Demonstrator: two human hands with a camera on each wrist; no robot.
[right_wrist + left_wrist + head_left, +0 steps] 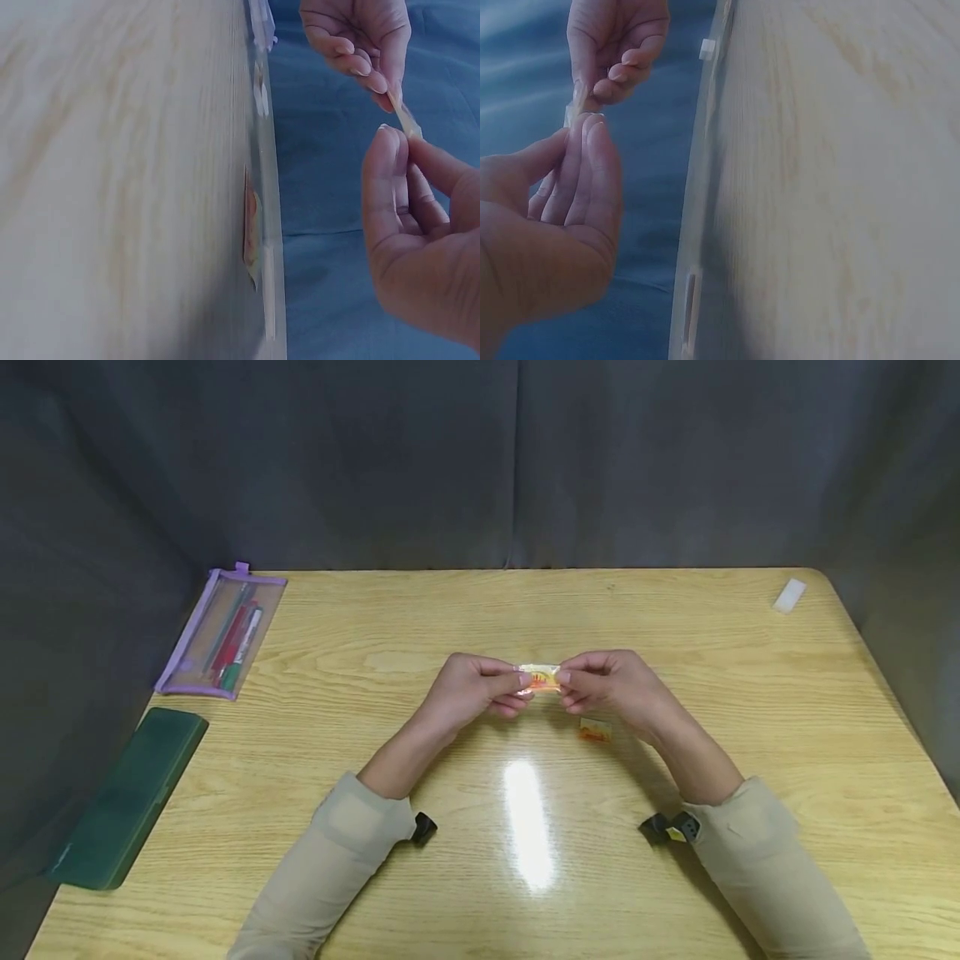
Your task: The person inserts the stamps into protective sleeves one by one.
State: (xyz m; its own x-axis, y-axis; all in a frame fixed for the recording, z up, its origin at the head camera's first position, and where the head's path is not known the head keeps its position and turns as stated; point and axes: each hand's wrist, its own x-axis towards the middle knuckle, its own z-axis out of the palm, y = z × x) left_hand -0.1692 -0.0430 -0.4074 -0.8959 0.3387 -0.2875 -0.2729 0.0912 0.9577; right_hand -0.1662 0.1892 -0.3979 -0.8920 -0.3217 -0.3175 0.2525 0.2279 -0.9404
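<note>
Nearest the head camera I see two beige sleeves (333, 852) reaching over the wood-grain table (397, 618), a black device (424, 829) at each wrist. A dark green pencil case (131, 802) lies along the left edge of the table. Farther in, a yellow-and-orange packet (596, 732) lies flat near the middle, just short of the right hand (618, 685). My wrist views show both hands raised above the surface: the left hand (476, 685) pinches one end of a glossy sachet (542, 677) between thumb and fingers, the right hand the other, so each grip is narrow and the sachet spans the gap over mid-table. Beyond, a purple-trimmed mesh pouch (197, 691) of pens (236, 639) lies at the far left corner, and a white block (789, 596) near the far right corner, before a dark curtain (420, 468)
</note>
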